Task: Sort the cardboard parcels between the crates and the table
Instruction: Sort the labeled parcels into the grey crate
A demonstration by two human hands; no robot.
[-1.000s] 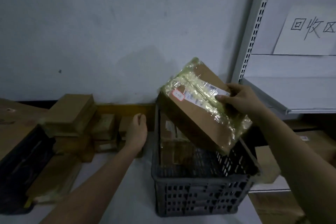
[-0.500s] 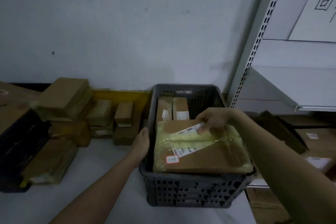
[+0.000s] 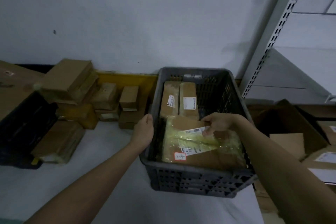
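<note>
A dark grey plastic crate (image 3: 192, 71) stands on the white table (image 3: 87, 183). A large cardboard parcel wrapped in yellowish tape (image 3: 209, 159) lies flat in the crate's near half. My right hand (image 3: 217, 123) pinches that parcel at its far edge, by a white label. Behind it, two narrow parcels (image 3: 169, 102) (image 3: 188, 101) lie side by side in the crate. My left hand (image 3: 143, 131) rests with straight fingers against the outside of the crate's left rim.
Several cardboard parcels (image 3: 69, 76) are stacked on the table left of the crate, with a small box (image 3: 129, 96) nearest it. A black crate (image 3: 23, 120) sits at the far left. A metal shelf upright (image 3: 272, 42) and open cartons (image 3: 291, 129) are on the right.
My right hand lowered the taped parcel from above the crate and laid it flat inside. My left hand moved from the table's parcels to the crate's left rim.
</note>
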